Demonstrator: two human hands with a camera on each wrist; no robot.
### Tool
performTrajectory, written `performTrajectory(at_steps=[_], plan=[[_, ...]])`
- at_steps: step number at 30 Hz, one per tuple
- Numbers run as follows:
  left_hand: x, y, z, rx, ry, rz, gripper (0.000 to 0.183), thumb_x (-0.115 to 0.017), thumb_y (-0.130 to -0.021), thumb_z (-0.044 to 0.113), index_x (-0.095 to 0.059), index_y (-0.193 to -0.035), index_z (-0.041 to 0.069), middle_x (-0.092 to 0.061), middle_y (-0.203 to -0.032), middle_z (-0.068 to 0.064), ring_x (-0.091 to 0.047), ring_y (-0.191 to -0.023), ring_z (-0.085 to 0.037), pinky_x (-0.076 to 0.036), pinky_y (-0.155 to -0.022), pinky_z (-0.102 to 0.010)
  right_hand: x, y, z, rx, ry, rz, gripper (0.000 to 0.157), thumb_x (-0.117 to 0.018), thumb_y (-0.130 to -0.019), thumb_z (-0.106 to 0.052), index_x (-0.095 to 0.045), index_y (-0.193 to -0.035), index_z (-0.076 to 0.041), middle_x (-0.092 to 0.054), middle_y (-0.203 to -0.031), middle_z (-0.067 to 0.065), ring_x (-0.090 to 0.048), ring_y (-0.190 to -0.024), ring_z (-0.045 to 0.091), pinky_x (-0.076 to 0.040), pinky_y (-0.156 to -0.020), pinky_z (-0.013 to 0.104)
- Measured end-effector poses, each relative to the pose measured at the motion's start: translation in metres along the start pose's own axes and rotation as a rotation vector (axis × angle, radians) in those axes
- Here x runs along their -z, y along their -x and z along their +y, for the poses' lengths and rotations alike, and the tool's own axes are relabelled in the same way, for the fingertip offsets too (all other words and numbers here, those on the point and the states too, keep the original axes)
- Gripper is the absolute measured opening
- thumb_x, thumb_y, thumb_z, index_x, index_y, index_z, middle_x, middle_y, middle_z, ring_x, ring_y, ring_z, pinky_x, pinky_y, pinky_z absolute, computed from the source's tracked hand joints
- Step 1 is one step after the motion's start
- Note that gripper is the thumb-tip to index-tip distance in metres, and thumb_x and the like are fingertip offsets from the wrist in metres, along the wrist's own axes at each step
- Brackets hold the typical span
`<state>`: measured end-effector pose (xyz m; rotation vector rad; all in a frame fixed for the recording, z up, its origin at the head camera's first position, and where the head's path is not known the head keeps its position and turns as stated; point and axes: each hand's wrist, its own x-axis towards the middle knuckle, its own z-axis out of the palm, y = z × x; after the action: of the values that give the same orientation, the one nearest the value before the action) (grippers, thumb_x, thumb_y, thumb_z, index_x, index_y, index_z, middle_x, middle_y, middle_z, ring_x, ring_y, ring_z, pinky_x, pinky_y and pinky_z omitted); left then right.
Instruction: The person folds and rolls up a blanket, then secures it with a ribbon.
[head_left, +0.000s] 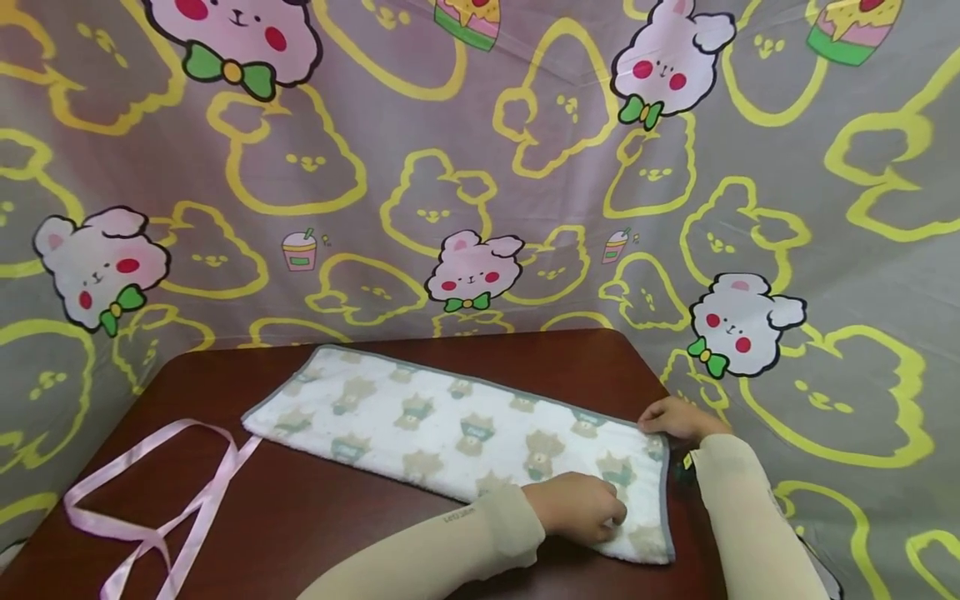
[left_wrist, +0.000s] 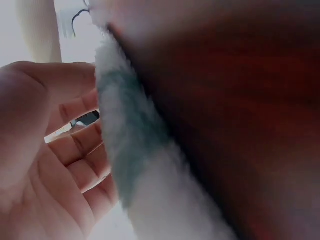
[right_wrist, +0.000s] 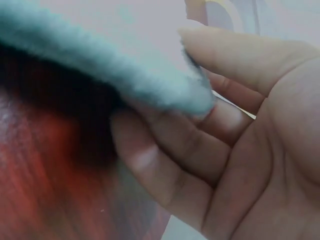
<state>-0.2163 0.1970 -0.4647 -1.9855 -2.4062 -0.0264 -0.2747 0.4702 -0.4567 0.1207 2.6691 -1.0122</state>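
A white fleecy towel (head_left: 442, 417) with brown bears, teal patches and a grey border lies in a long strip across the dark red table. My left hand (head_left: 581, 507) pinches its near long edge toward the right end. In the left wrist view the thumb (left_wrist: 70, 80) meets the fleece and the other fingertips are hidden behind it. At the towel's far right corner, my right hand (head_left: 678, 417) grips the cloth. The right wrist view has this corner (right_wrist: 185, 95) between thumb and curled fingers, lifted off the tabletop.
A looped pink ribbon (head_left: 202, 500) trails over the left side of the table (head_left: 360, 525), one end passing under the towel's left corner. A curtain (head_left: 480, 192) printed with cartoon animals hangs around the back and both sides. A small dark object (head_left: 684, 468) sits by the right wrist.
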Motion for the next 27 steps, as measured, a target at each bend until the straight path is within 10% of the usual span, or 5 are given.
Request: performTrajectory(at_steps=[10, 20, 27], plan=[[0.0, -0.005, 0.018, -0.081, 0.002, -0.051, 0.029, -0.066, -0.077, 0.022, -0.061, -0.102, 0.035, -0.049, -0.085, 0.018, -0.047, -0.073, 0.005, -0.04, -0.061, -0.012, -0.011, -0.001, 0.013, 0.021, -0.072, 0.021, 0.022, -0.065, -0.081, -0.023, -0.066, -0.092, -0.004, -0.061, -0.081, 0.007, -0.057, -0.065, 0.02, -0.047, -0.054, 0.036], [-0.007, -0.016, 0.035, 0.01, -0.105, -0.081, 0.033, -0.053, -0.074, 0.064, -0.052, -0.086, 0.034, -0.045, -0.076, 0.017, -0.042, -0.059, 0.001, -0.041, -0.052, -0.02, -0.012, 0.003, 0.011, -0.002, -0.068, 0.073, 0.021, -0.065, -0.081, -0.024, -0.066, -0.093, -0.006, -0.061, -0.087, 0.007, -0.057, -0.072, 0.02, -0.049, -0.06, 0.036], [-0.009, -0.024, 0.038, 0.033, -0.147, -0.073, 0.022, -0.054, -0.079, 0.055, -0.057, -0.083, 0.034, -0.052, -0.073, 0.017, -0.048, -0.058, 0.0, -0.042, -0.05, -0.022, -0.005, -0.001, 0.013, -0.01, -0.093, 0.057, 0.024, -0.066, -0.08, -0.023, -0.064, -0.093, -0.003, -0.06, -0.087, 0.008, -0.057, -0.072, 0.021, -0.049, -0.06, 0.037]])
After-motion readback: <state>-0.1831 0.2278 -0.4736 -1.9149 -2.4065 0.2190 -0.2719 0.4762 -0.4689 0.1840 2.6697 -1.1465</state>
